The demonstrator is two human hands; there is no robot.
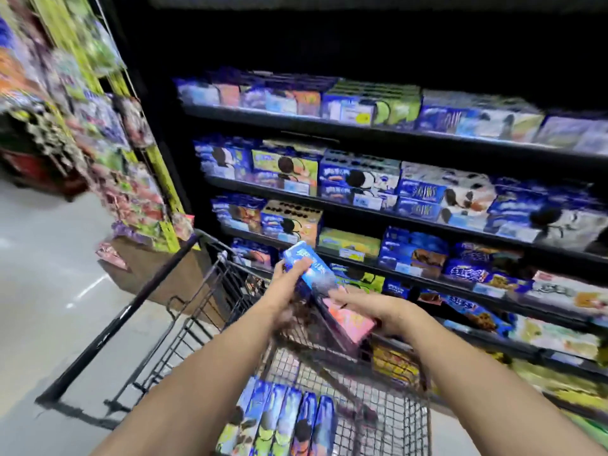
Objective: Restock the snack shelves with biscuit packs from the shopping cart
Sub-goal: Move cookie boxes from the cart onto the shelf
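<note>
Head view, heavy motion blur. A black wire shopping cart (130, 309) fills 6 to 8 o'clock. It is parked close against the black snack shelves (362, 131), which run from 12 round to 4 o'clock, so a pack needs only a short reach. The left hand (289, 278) is at centre frame, its fingers (297, 264) curled round the far end of a blue rectangular biscuit pack (316, 271). That pack is lifted clear above the cart basket and tilted, upper end toward 11 o'clock, near the lower shelf fronts. The right hand (381, 312), at 4 o'clock of the left, lays its fingers across a pink flat biscuit pack (353, 322) over the basket. Blur hides whether they clamp it or only steady it; cannot tell. Judgement: the right hand holds the pile down while the left frees one pack. More stock waits in the basket. A row of blue upright packs (283, 422) stands on edge at 6 o'clock, likely for easy picking, and a yellow pack (393, 363) lies at 4 o'clock. The shelves look mostly full; I cannot tell which gap is to be filled.
</note>
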